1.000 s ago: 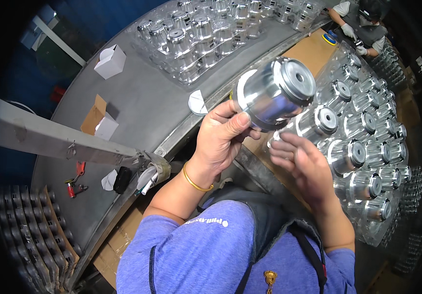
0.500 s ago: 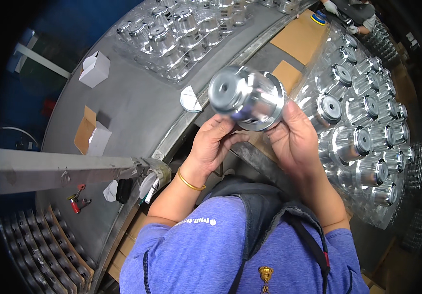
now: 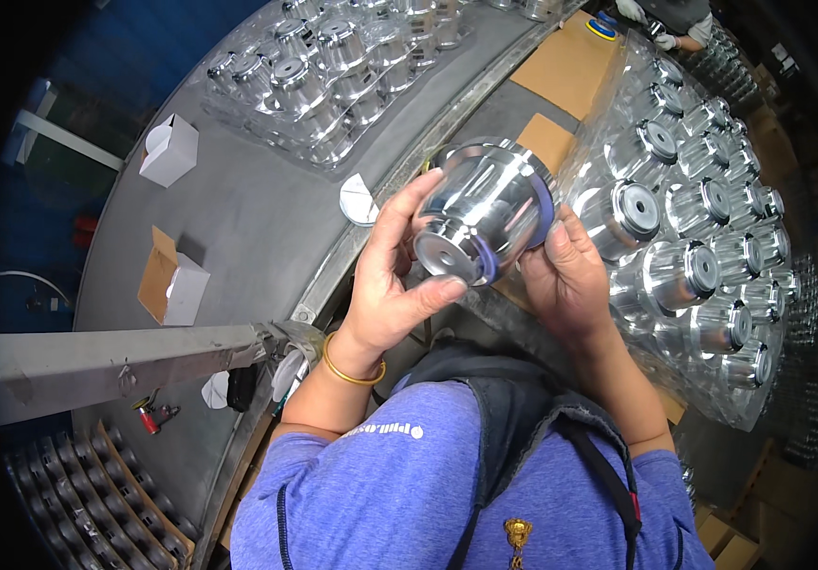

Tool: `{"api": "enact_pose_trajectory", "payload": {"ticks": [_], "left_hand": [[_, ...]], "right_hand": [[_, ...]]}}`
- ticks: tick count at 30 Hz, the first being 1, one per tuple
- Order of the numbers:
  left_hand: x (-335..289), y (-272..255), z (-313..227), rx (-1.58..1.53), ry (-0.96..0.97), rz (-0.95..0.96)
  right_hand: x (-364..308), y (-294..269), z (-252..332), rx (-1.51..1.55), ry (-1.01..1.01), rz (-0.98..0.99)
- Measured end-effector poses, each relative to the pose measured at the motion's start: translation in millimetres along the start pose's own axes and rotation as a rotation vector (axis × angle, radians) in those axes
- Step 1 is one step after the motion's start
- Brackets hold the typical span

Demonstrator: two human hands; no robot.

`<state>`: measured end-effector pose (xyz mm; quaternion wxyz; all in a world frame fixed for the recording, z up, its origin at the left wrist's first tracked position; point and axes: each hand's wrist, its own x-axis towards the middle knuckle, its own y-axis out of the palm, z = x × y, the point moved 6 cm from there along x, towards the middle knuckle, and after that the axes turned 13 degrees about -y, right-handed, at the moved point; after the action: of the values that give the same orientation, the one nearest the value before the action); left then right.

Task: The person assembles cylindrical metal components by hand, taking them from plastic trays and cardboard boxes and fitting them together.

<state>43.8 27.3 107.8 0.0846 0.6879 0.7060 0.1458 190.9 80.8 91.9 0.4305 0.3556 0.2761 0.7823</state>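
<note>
- Dark parts stand in curved rows at the left end of the worktop.
- A red tool lies near that end.
- 2 boxes sit toward the far edge: a white box, and an open box with a brown flap raised.
- A black case lies by the near edge.
- Left cups, shiny, stand in a clear tray toward the far right end.
- A white disc lies close to the near edge.
- The left hand curls its fingers around the cup's side, thumb set apart by the small end.
- The cup is held in the air beyond the near edge, tilted, small end toward the person.
- The right hand touches the wide rim; its fingers are partly hidden, so I cannot tell how firmly they pinch.
- Cardboard lies beyond, a blue-and-yellow pad at its right edge.
- A co-worker's 2 gloved hands show past it.
- Right cups fill another clear tray.
</note>
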Motion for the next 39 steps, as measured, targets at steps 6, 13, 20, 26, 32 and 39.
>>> {"api": "enact_pose_trajectory", "payload": {"ticks": [6,13,20,26,32,39], "left_hand": [[-1.9,-0.2,-8.8,0.348,0.161,-0.022],[13.8,-7.4,-4.8,0.68,0.269,-0.083],[40.7,-31.0,67.0,0.015,-0.383,-0.022],[111.9,-66.5,90.0,1.095,-0.059,-0.344],[150.2,-57.3,157.2,1.351,-0.445,-0.255],[145.3,-72.1,142.4,1.363,-0.259,-0.376]], "right_hand": [[4.5,-2.2,-6.0,0.034,0.013,-0.036],[3.6,-11.9,-15.9,-0.186,0.103,-0.084],[-11.0,-38.0,-31.1,-0.554,0.174,-0.061],[-30.6,-62.5,-55.7,-0.683,0.19,-0.172],[-59.5,-99.2,-100.1,-0.712,0.493,-0.346],[-55.0,-139.5,-124.6,-0.769,0.458,-0.518]]}}
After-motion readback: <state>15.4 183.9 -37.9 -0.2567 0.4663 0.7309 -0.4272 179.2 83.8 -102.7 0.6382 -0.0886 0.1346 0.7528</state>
